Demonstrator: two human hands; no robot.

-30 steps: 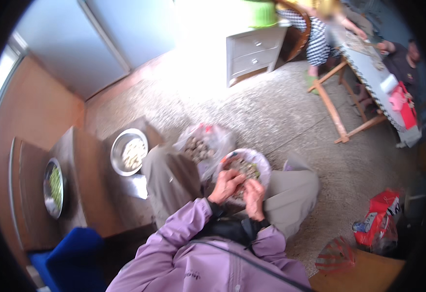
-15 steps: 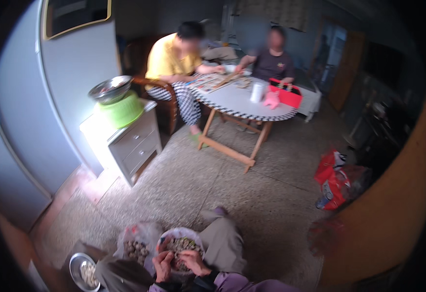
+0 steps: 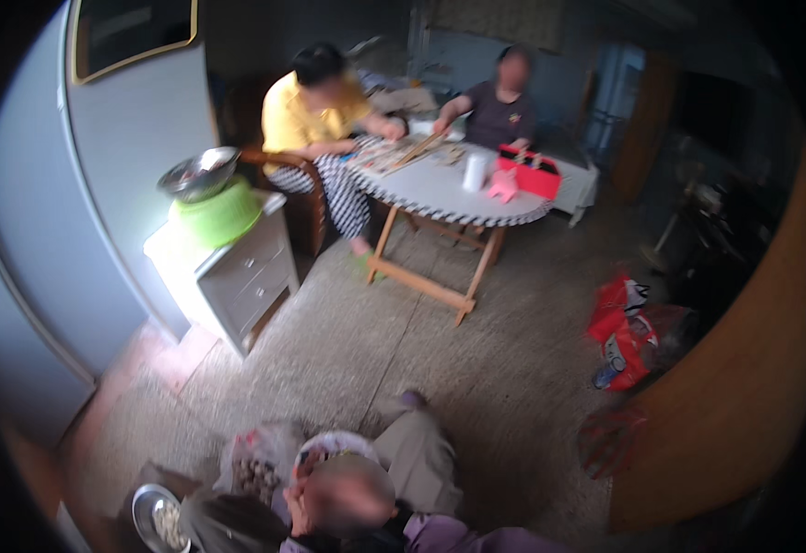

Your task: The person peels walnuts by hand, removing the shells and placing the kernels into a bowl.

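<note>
My left hand [image 3: 298,509] is over the near edge of a round light-coloured tub [image 3: 355,441], its fingers bent together; what they hold, if anything, is hidden. Close beside it, my right hand [image 3: 358,498] lies within a blurred patch, so its fingers cannot be made out. The patch also covers much of the tub's contents. Left of the tub stands a clear plastic bag [image 3: 278,444] with several small round brownish pieces [image 3: 257,479] in it. Farther left, a metal bowl [image 3: 147,502] holds small whitish pieces [image 3: 171,525].
Ahead, two people sit at a folding table [image 3: 421,189] with a white cup [image 3: 475,172] and red box [image 3: 534,175]. A white cabinet [image 3: 246,281] at left bears a green basin [image 3: 220,217] under a metal bowl [image 3: 198,177]. Red bags [image 3: 629,346] lie at right.
The view has shifted slightly, and the room's things sit a little farther left. My hands stay at the tub, but a blur now covers the right one. The yellow-shirted person's head has turned.
</note>
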